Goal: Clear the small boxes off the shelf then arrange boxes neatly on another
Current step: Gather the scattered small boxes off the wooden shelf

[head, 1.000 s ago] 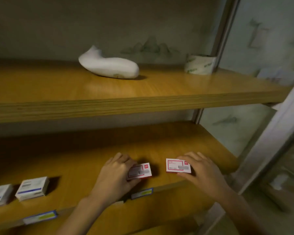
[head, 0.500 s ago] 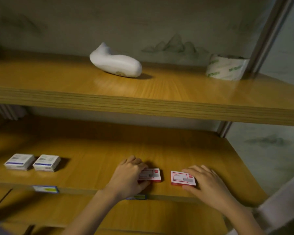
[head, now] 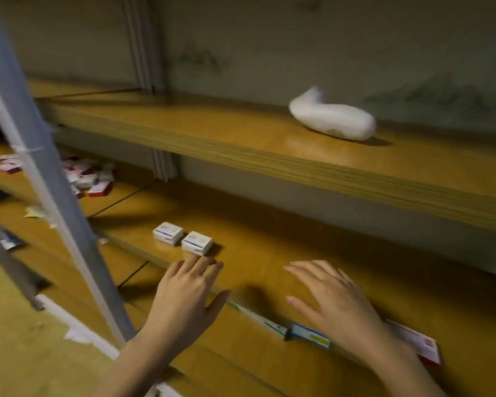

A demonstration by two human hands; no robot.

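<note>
I am hovering my left hand point(head: 188, 293) and right hand point(head: 335, 299) above the lower shelf point(head: 269, 245), each grip spread and empty. The left is sitting just short of the nearer white box point(head: 196, 243), probably to take it next.

We see our left hand point(head: 184, 299) and right hand point(head: 335, 305) bare, our forearms point(head: 138, 359) bare too down to the lower edge of the view, the fingers slim, a short pale nail showing on the right thumb, all softened by blur.
</note>
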